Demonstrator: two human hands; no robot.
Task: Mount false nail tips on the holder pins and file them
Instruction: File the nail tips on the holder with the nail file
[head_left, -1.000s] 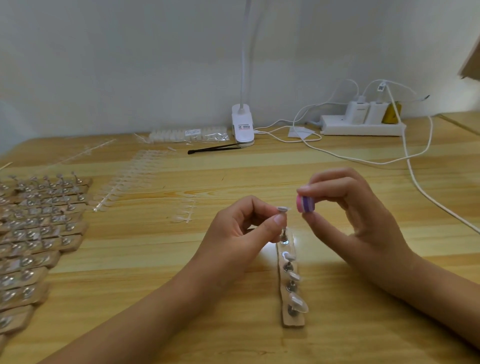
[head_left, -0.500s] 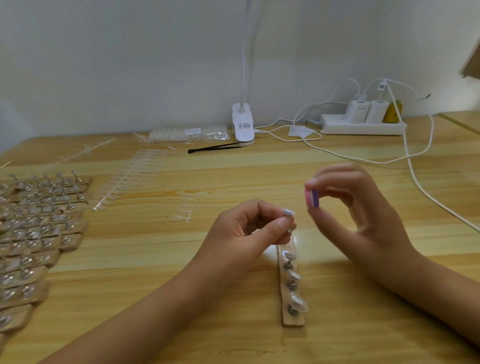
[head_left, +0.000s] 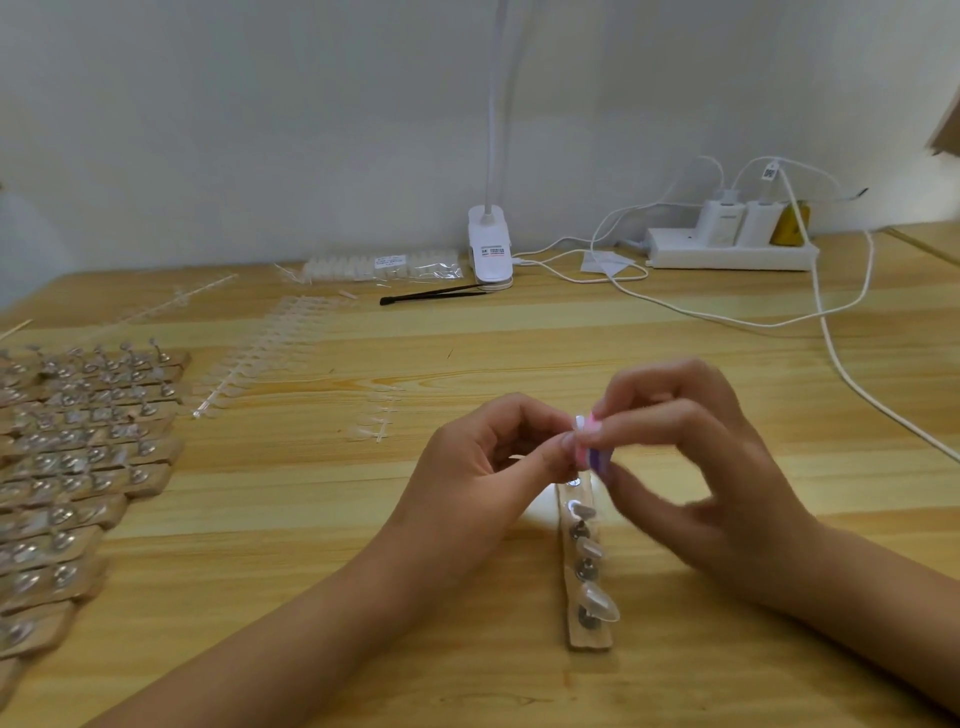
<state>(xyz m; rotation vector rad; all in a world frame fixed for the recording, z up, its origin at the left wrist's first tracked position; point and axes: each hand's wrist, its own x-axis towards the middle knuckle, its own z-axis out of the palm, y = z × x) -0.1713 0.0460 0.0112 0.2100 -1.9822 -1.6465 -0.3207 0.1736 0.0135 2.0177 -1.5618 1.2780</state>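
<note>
The fingers (head_left: 545, 460) of your left hand (head_left: 483, 467) pinch just beneath a clear nail tip (head_left: 577, 422) on the far pin of the holder strip (head_left: 587, 638), at centre frame. Your right hand (head_left: 696, 467) grips a small pink-and-purple file block (head_left: 596, 458) between thumb and forefinger. A second ago you held this block apart, to the right of the tip. It now meets the tip, and the blur of that hand suggests that filing has begun, so mounting on this pin is probably finished. The nearer mounted tips (head_left: 600, 605) await their turn. On the bench (head_left: 311, 519), filled holder rows (head_left: 78, 467) lie at the left edge, with tip sprues (head_left: 260, 358) just beyond them. Tweezers (head_left: 431, 297) and a power strip (head_left: 727, 255) lie along the wall.
</note>
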